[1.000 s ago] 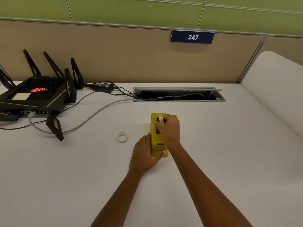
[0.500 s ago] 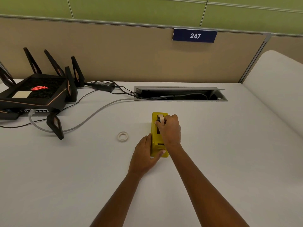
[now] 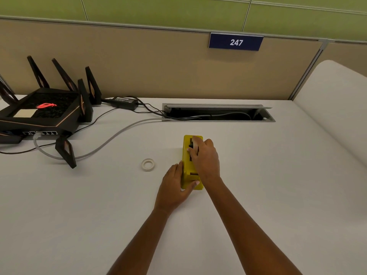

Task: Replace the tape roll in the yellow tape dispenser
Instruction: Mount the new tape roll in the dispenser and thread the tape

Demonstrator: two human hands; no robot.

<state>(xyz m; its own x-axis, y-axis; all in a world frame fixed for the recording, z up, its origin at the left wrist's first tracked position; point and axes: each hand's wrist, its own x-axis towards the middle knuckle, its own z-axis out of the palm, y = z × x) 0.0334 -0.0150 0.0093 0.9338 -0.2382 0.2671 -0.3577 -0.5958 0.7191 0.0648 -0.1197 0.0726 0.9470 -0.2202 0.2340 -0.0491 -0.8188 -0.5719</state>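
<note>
The yellow tape dispenser point(image 3: 187, 155) stands on the white desk, its long axis pointing away from me. My left hand point(image 3: 174, 185) clasps its near left side, thumb across the front end. My right hand point(image 3: 205, 157) lies over the dispenser's top and pinches a whitish tape roll point(image 3: 195, 142) that sits upright in the dispenser's slot; most of that roll is hidden by my fingers. A second, thin white tape roll point(image 3: 148, 164) lies flat on the desk to the left of the dispenser, apart from both hands.
A black router point(image 3: 43, 114) with antennas sits at the far left, with a grey cable point(image 3: 111, 138) and black wires running to an open cable hatch point(image 3: 218, 114). A power brick point(image 3: 125, 101) lies by the partition wall. A white rounded desk edge point(image 3: 333, 116) rises at right.
My right hand has pressed the tape roll slightly lower into the dispenser's slot. My left hand keeps the same hold, and the loose roll has not moved.
</note>
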